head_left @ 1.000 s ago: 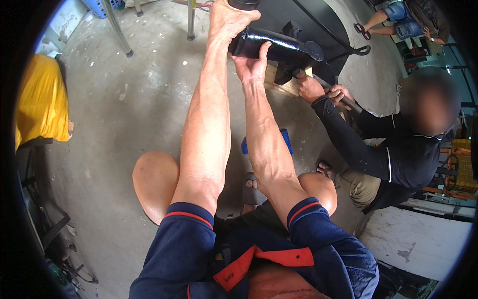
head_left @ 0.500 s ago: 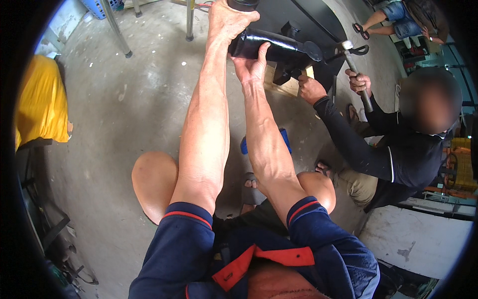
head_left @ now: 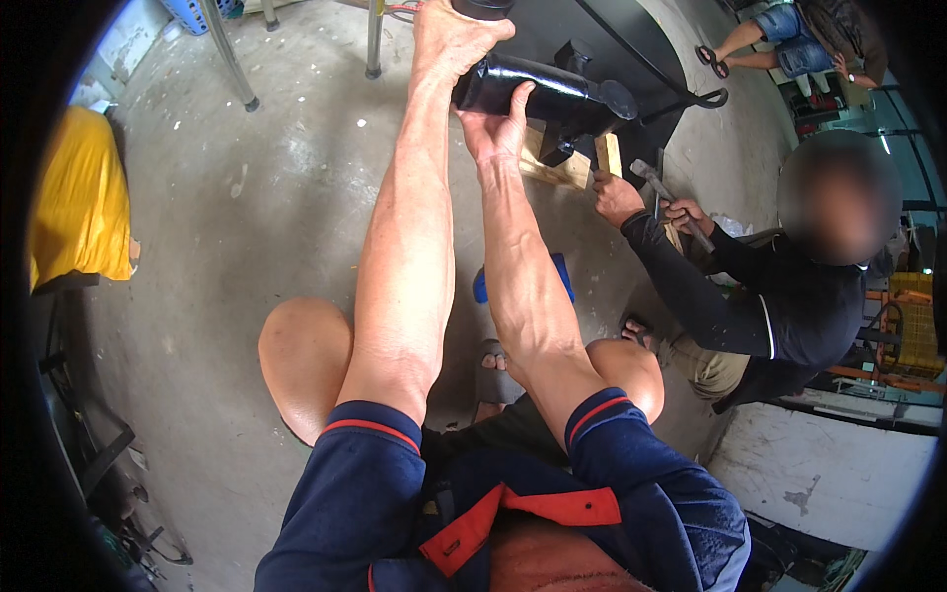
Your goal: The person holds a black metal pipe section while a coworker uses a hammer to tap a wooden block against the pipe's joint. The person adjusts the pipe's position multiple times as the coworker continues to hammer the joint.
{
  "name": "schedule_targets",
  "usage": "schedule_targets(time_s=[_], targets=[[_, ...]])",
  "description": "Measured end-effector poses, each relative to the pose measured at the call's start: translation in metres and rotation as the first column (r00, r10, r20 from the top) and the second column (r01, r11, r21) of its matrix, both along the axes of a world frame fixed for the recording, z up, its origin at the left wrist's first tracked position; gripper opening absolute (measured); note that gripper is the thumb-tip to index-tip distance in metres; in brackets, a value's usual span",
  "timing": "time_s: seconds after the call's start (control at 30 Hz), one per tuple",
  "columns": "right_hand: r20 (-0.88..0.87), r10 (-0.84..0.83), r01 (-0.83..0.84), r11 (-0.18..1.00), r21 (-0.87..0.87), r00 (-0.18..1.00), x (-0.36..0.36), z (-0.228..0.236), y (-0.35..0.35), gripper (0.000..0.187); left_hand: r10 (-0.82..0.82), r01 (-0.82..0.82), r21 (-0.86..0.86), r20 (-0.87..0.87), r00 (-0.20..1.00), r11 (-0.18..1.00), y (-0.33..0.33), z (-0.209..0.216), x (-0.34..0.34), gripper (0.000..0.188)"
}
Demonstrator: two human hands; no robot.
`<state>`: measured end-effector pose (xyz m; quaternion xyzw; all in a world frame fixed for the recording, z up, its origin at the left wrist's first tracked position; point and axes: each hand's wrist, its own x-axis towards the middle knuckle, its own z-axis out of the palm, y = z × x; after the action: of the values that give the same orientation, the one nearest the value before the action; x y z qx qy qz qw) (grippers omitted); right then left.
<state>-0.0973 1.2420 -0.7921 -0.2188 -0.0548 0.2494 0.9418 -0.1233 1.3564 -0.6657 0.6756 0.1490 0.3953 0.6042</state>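
A glossy black metal tube with a round end cap and short stubs lies across the top of my view, part of a larger black metal piece with a big dark plate. My right hand cups this tube from below, its thumb pressed up along the side. Just above, my left hand is wrapped round a black cylindrical part; its far fingers are hidden. Beside the capped end, a co-worker's hand holds a small wooden block. The co-worker's other hand grips a hammer, its head lowered near the block.
Under the black piece rests a pale wooden board. The co-worker crouches at my right, and another person is farther back. Metal stool legs stand at the far left, with a yellow cloth-covered thing nearer.
The co-worker's hammer has swung down from upright to low beside the wooden block, which now shows clearly. My hands keep their hold and place.
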Motion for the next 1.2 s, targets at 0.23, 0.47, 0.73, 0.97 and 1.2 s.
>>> schedule_targets(time_s=[0.23,0.47,0.73,0.97,1.2], targets=[[0.024,-0.001,0.001,1.000,0.001,1.000,0.001,-0.002,0.001,0.080,-0.002,0.002,-0.009,0.026,1.000,1.000,-0.002,0.002,-0.001,0.060],[-0.010,-0.006,0.006,1.000,-0.006,1.000,-0.002,0.000,0.000,0.079,-0.042,0.057,-0.084,0.171,0.984,0.995,0.003,-0.013,0.010,0.049],[-0.007,0.009,-0.008,1.000,0.024,1.000,-0.004,0.002,-0.003,0.076,-0.074,0.086,-0.071,0.158,0.985,0.994,0.007,-0.017,0.008,0.046],[-0.114,-0.022,0.030,0.997,0.065,0.993,-0.001,0.005,-0.001,0.058,-0.140,0.163,-0.104,0.200,0.970,0.981,0.009,-0.014,0.010,0.046],[-0.044,-0.060,0.060,0.998,0.013,0.997,0.002,-0.002,0.004,0.076,-0.187,0.212,-0.089,0.231,0.955,0.973,0.014,-0.019,0.019,0.048]])
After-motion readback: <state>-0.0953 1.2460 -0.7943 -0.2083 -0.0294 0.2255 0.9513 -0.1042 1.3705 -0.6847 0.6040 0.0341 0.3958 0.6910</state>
